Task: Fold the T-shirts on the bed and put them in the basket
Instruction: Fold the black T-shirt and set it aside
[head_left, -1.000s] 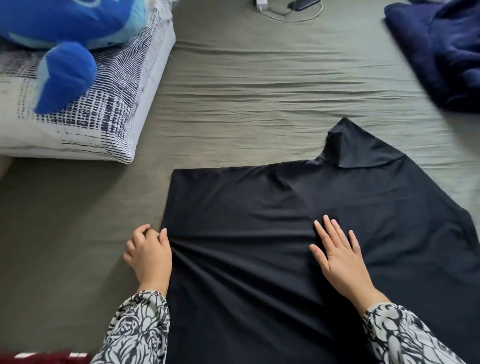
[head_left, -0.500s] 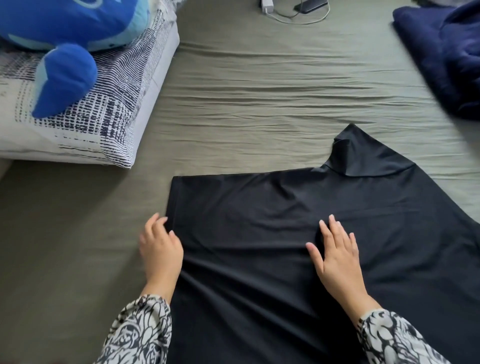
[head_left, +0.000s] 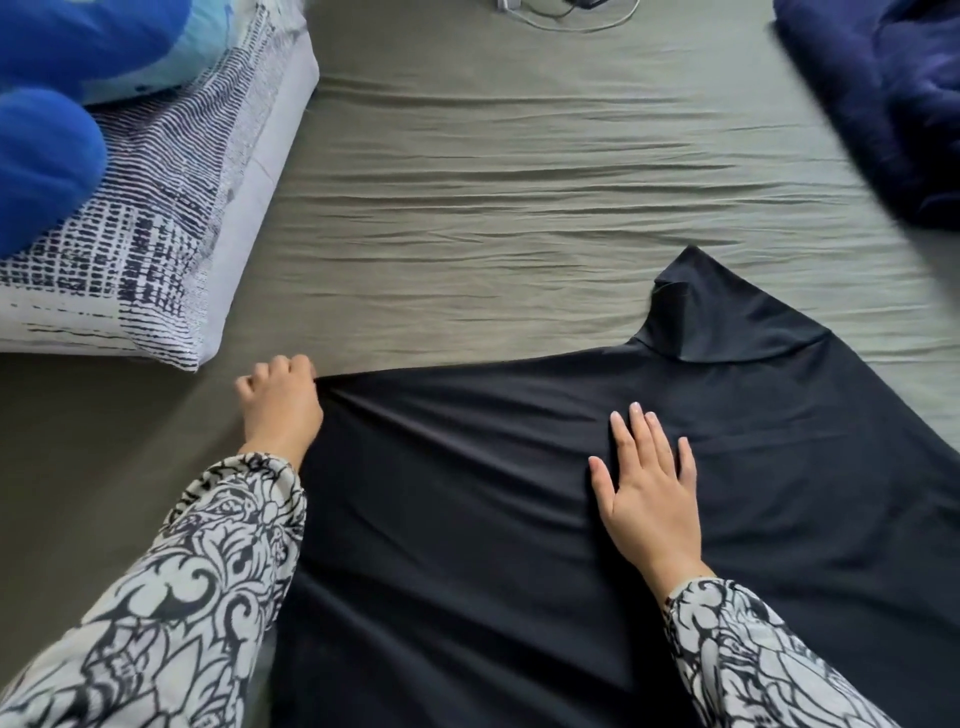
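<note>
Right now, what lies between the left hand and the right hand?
In the head view, only creased cloth of the black T-shirt lies between the left hand, gripping its corner, and the right hand, flat on it.

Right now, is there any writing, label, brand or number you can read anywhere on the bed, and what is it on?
No readable text in this view.
black T-shirt: plain, no print or tag showing.
pillow: only a dash pattern, no letters.
blue plush toy: no label visible.
charger and cable: cut off at the top edge, too small to read.
</note>
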